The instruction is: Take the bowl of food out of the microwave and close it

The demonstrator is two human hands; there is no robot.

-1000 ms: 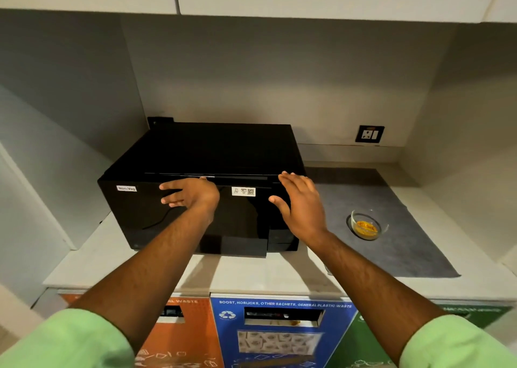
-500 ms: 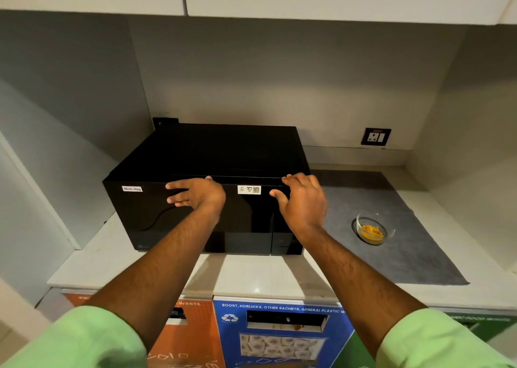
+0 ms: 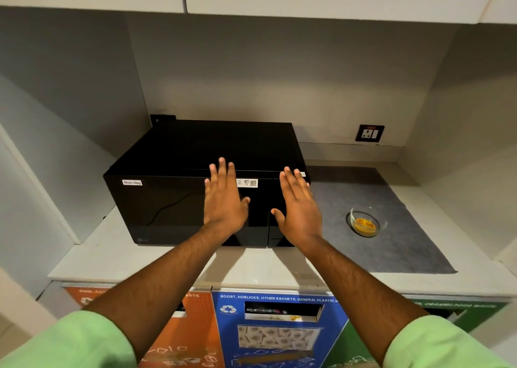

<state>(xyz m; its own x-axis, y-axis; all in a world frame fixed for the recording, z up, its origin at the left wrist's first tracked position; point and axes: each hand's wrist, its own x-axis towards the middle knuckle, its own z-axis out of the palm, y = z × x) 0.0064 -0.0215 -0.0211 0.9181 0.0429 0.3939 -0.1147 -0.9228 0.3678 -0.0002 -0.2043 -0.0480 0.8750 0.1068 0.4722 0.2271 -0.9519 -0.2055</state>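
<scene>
A black microwave [image 3: 167, 199] stands on the counter with its door flush against the body. My left hand [image 3: 223, 197] is flat with fingers spread in front of the door's right part. My right hand [image 3: 299, 202] is flat and spread in front of the control panel side. Neither hand holds anything. A small glass bowl [image 3: 366, 222] with yellow food sits on a grey mat [image 3: 405, 241] to the right of the microwave, apart from both hands.
The pale counter [image 3: 112, 261] sits in an alcove with walls left, right and behind, and cupboards overhead. A wall socket [image 3: 369, 133] is at the back right. Orange, blue [image 3: 268, 337] and green waste bins stand below the counter's front edge.
The door went from slightly ajar to flush. Both hands turned from gripping the door's top edge to flat, fingers pointing up, and drew slightly back.
</scene>
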